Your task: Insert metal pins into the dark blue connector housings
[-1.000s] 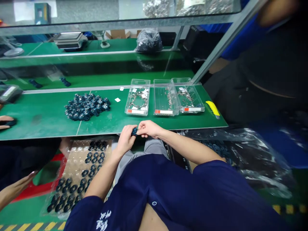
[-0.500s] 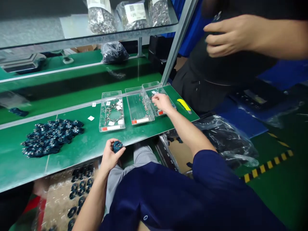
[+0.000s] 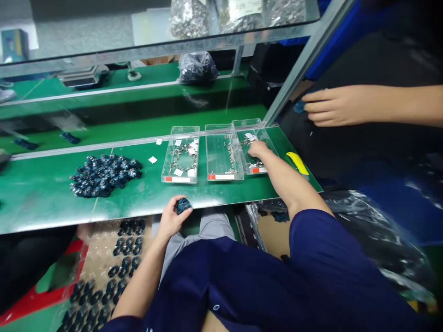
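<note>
One hand holds a dark blue part while the other reaches into a clear tray

A person in a navy top sits at a green desk [image 3: 148, 196]. The left hand [image 3: 174, 217], near the desk's front edge, is closed around a small dark blue part [image 3: 183, 206]. The right hand [image 3: 258, 148], well apart from it, dips its fingers into the right tray [image 3: 256, 170], among tiny metal pieces and white slips; whether they pinch anything cannot be told. Beside it stand the middle tray [image 3: 217, 157], with metal pieces mostly along its right side, and the left tray [image 3: 184, 161], with pieces in a ring. To the left lies a pile of dark blue parts [image 3: 105, 175]; at the far right, a yellow cutter [image 3: 296, 163]. A co-worker's hand [image 3: 341, 106] extends from the right edge.
</note>
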Demonstrator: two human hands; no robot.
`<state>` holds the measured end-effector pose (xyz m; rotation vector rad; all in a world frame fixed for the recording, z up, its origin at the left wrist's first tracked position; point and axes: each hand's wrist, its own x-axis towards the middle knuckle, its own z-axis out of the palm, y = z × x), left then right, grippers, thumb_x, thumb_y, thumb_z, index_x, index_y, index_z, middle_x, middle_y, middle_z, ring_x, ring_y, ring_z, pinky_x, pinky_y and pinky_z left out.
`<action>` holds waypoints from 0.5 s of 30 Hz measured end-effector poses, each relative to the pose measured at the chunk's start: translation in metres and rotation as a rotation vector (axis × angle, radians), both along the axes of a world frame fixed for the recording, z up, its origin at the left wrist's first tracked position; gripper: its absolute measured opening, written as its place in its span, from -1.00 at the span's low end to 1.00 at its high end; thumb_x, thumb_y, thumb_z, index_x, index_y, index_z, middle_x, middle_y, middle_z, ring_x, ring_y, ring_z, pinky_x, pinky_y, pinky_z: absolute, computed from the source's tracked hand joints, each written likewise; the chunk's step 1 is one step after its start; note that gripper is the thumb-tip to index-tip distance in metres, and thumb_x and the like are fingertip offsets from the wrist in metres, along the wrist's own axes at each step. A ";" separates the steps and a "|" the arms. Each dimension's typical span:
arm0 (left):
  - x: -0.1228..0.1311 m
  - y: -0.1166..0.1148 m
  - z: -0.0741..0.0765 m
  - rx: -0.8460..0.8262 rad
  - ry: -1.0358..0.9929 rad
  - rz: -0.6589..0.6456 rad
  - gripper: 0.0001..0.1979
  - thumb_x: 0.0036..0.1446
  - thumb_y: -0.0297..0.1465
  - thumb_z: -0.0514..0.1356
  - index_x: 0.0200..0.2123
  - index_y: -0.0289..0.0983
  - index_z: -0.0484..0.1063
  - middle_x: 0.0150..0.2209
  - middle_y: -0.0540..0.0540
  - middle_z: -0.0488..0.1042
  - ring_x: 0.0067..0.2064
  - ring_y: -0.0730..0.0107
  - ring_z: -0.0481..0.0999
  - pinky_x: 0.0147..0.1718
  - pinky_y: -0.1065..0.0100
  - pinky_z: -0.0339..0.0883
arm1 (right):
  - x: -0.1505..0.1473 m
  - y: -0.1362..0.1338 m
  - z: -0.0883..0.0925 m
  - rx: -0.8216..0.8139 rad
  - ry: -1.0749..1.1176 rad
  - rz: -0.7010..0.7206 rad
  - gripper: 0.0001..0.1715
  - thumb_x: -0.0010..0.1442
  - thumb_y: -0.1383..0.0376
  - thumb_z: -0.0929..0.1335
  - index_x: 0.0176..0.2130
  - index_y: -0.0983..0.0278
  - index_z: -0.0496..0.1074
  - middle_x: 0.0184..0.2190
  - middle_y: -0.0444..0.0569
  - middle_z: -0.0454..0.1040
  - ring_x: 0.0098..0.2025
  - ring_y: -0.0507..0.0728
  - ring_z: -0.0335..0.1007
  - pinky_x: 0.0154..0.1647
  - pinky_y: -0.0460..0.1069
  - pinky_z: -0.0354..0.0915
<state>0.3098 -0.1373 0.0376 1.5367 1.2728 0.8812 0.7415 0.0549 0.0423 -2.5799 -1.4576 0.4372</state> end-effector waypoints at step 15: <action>-0.031 -0.005 0.025 -0.101 -0.474 0.055 -0.33 0.07 -0.17 0.33 0.18 -0.34 0.31 -0.01 -0.31 0.55 0.02 0.06 0.57 -0.13 0.15 0.49 | -0.223 -0.186 0.084 0.250 1.202 0.543 -0.67 0.13 0.13 0.45 -0.22 0.35 0.53 -0.46 0.02 0.56 -0.48 0.08 0.48 -0.36 0.00 0.44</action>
